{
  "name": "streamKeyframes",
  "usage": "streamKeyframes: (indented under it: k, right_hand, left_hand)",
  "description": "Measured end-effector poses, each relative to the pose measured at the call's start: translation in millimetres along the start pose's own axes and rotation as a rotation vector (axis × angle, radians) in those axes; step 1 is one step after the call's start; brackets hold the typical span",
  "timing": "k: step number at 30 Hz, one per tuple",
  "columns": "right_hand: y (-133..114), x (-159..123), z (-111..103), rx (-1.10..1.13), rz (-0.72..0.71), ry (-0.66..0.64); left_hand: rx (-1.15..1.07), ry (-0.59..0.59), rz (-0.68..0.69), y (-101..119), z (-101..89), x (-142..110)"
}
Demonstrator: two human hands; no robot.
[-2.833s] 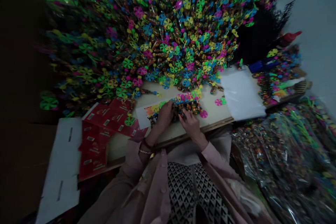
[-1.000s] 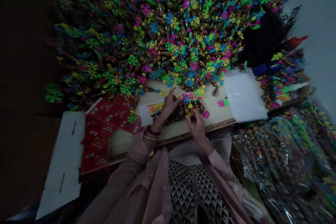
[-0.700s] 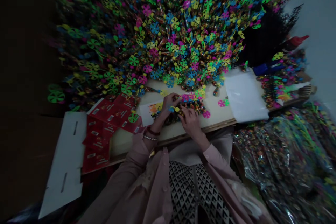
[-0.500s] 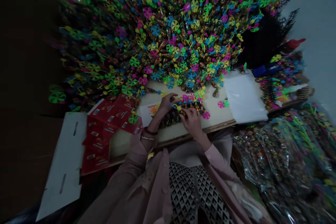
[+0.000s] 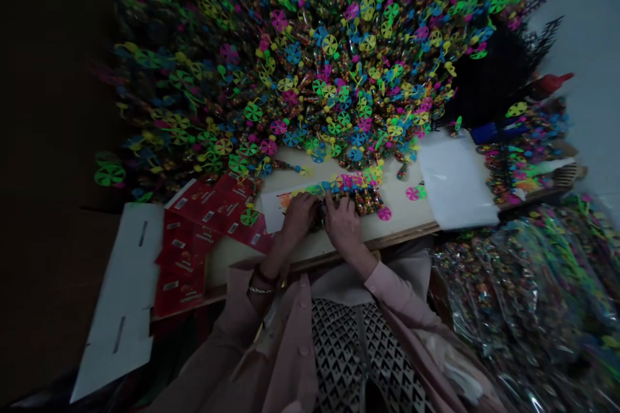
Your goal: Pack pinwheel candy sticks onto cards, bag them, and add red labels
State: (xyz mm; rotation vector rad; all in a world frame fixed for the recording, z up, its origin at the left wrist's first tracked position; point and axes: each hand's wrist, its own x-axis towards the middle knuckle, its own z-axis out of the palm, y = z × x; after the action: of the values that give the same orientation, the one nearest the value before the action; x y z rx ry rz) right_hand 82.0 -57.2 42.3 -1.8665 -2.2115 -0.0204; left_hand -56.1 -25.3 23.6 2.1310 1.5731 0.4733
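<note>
While the left hand [image 5: 298, 218] and right hand [image 5: 343, 224] are pressing on cellophane-wrapped pinwheel sticks [image 5: 346, 192] at lower centre, fingers [image 5: 333, 205] curling together and clamping them, sticks lying across a wooden board [image 5: 400, 213], red cartons [image 5: 208, 206] sitting lower left, their print too small to read

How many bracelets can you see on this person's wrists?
2. Both are on the left wrist, just behind the left hand: a dark bracelet and a thin silver bangle. The pink sleeve could hide more.

Left hand [image 5: 297, 218], right hand [image 5: 343, 224], both curled, close together
</note>
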Motion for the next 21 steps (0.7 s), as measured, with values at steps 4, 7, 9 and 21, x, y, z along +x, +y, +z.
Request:
streamKeyframes:
  k: [4,7,9,21]
  right_hand:
    - [-6.8,0.2,-2.7,-0.048,-0.024,-0.14]
    - [-12.5,2.7,-7.0,-0.08,-0.078,-0.219]
    - [-13.9,2.3,-10.2,-0.073,-0.093,-0.233]
    - [197.1,73.0,-6.4,0.091,0.557,0.158]
  left_hand:
    - [-0.035,0.044,-0.055,2.6,3.8,-0.1]
    - [-0.013,0.015,-0.041,5.0,1.7,0.7]
    - [0.021,-0.021,-0.014,4.2,-3.3,1.7]
    - [0.156,-0.04,0.088,39.2,-32.3,107.5]
